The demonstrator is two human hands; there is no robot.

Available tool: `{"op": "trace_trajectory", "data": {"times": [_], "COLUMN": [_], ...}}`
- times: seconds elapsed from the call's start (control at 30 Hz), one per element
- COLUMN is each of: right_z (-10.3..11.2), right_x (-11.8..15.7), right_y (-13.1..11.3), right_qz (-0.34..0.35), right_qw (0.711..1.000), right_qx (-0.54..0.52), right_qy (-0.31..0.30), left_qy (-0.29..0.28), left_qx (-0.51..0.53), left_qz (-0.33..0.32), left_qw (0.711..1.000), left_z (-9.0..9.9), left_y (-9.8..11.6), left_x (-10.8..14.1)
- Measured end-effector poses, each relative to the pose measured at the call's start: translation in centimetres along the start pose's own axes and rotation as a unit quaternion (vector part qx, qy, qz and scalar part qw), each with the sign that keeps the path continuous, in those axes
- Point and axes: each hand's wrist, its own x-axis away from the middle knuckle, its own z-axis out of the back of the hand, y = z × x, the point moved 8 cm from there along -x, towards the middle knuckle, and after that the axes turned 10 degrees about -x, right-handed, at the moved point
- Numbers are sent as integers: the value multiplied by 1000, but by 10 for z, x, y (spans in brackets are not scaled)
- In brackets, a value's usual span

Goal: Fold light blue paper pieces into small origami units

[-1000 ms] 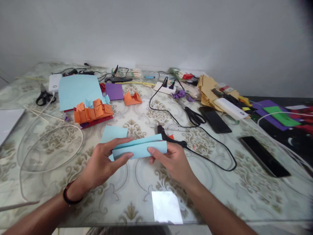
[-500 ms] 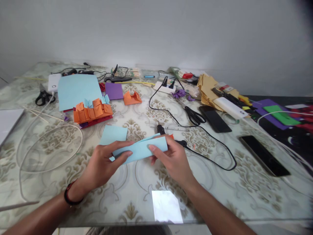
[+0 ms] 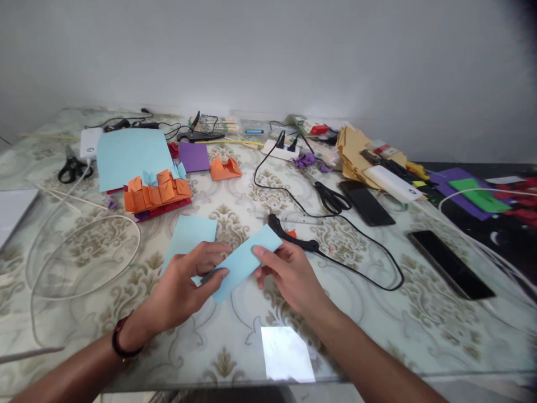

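A folded light blue paper strip [image 3: 245,263] is held slantwise above the table, its right end higher. My left hand [image 3: 184,285] pinches its lower left end between thumb and fingers. The upper right end is gripped by my right hand [image 3: 293,274], thumb on top and fingers beneath. Flat on the table behind my left hand lies another light blue sheet [image 3: 195,229]. A black glue gun [image 3: 293,238] lies just beyond my right hand, beside a small orange scrap.
Folded orange pieces [image 3: 157,193] and a large blue sheet [image 3: 132,154] stand back left. Black scissors [image 3: 331,198], a phone [image 3: 451,263], a power strip [image 3: 281,150] and looping cables lie to the right and behind.
The blue strip has turned, its left end now lower and nearer me, and looks flatter and more closed. More of the glue gun shows behind my right hand.
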Motion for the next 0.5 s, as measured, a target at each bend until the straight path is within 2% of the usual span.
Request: {"op": "trace_trajectory", "data": {"times": [0.17, 0.3, 0.5], "right_z": [2, -3, -6], "right_x": [3, 6, 7], "right_y": [0, 1, 0], "right_qz": [12, -9, -29], "right_qw": [997, 991, 988], "right_qx": [79, 132, 147], "right_qy": [-14, -36, -29], "left_qy": [-38, -66, -71], "left_qx": [-51, -51, -39], "left_qz": [-95, -87, -90], "left_qw": [993, 993, 993], "left_z": [-9, -14, -16], "left_y": [11, 10, 13], "left_x": [4, 6, 6]}}
